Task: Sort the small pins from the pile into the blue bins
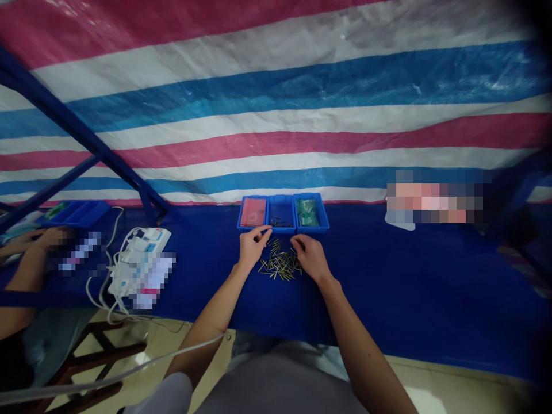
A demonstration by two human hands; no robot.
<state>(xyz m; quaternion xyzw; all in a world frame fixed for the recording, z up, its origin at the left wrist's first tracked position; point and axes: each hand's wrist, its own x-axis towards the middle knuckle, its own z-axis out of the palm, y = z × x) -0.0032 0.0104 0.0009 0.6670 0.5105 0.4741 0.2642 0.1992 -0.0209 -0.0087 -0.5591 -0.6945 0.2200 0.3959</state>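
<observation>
While a loose pile of thin metal pieces (pixel 281 265) is spread on the blue worktop (pixel 388 276), the left hand (pixel 253 247) is held at its far left side, near the front of the bins. The right hand (pixel 311 256) is placed at its far right side. The fingers of both hands are bent inward; whether anything is pinched cannot be told. Red packets (pixel 253 211) are kept in the left bin (pixel 240 214), dark pieces (pixel 280 222) in the middle bin (pixel 281 206), and green packets (pixel 306 212) in the right bin (pixel 322 211).
</observation>
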